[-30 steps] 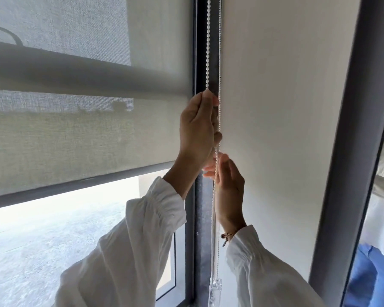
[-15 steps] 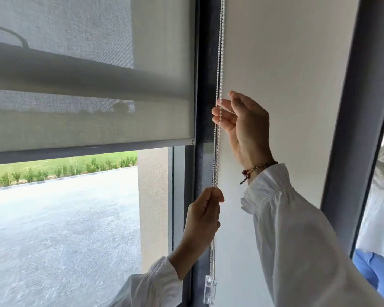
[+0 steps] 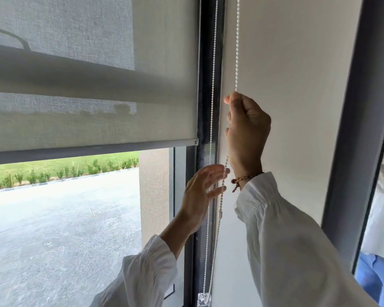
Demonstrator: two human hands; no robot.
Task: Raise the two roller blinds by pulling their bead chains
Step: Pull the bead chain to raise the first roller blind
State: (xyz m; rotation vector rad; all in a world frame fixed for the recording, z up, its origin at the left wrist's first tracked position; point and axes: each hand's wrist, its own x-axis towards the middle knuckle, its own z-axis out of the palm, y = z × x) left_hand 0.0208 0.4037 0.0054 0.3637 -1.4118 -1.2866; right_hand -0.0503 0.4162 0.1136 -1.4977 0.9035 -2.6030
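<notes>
Since half a second ago your hands have swapped roles: your right hand (image 3: 247, 129), which reached with loose fingers, is now clenched in a fist on the front strand of the bead chain (image 3: 237, 45), while your left hand (image 3: 201, 193) has let go and risen, fingers spread apart, just touching the strand below your right wrist. The bottom rail (image 3: 93, 149) of the roller blind (image 3: 87, 85) sits about where it did, partway up the window, with lawn and paving showing beneath it.

You are mid-cycle in the hand-over-hand haul on the first blind. The chain hangs along the dark window frame (image 3: 205, 85), its back strand running straight down to the clear tensioner (image 3: 203, 301) at the frame's lower end. The second blind, on the panel to the right of the frame, appears fully lowered.

Next, I judge, you draw the right fist straight down along the frame, then close the left hand on the same strand higher up. Keep the pull vertical so the beads stay seated.
</notes>
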